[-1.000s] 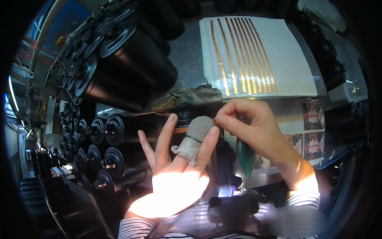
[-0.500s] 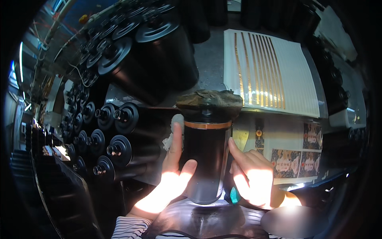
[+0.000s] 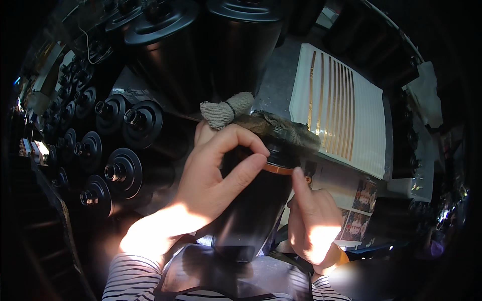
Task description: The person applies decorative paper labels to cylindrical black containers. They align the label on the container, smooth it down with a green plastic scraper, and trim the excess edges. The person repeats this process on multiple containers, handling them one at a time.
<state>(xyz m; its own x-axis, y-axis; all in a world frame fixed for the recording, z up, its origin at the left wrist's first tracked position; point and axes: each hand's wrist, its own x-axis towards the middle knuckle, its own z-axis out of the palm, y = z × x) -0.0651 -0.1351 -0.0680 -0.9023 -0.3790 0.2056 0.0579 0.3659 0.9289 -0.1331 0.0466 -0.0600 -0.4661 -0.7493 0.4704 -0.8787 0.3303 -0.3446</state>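
Two bare hands grip one black cylinder [image 3: 253, 200], which stands tilted at the centre of the view, its upper end leaning toward 1 o'clock. Left hand [image 3: 211, 175]: wrapped around the cylinder's upper part from 9 o'clock, thumb and forefinger closed on it just beside a thin gold band [image 3: 279, 169] that rings the body. A grey cloth roll [image 3: 224, 111], bound at the middle, shows just above this hand's fingers at 12 o'clock; whether the fingers pinch it cannot be told. Right hand [image 3: 312, 220]: at 4 o'clock of the cylinder, its forefinger extended upward with the tip touching the gold band, the remaining fingers curled beside the body. A rough, frayed grey-brown cloth [image 3: 286, 131] caps the cylinder's top.

Surroundings: a white sheet with gold strips [image 3: 341, 113] lies at 2 o'clock, well apart from the hands. Printed paper with small pictures [image 3: 359, 205] lies at 3 o'clock, beside the right hand. Rows of black rollers with end knobs [image 3: 120, 170] fill the field from 8 to 11 o'clock, and larger black cylinders [image 3: 201, 45] stand at 12 o'clock. Striped sleeves [image 3: 133, 281] enter at 6 o'clock.
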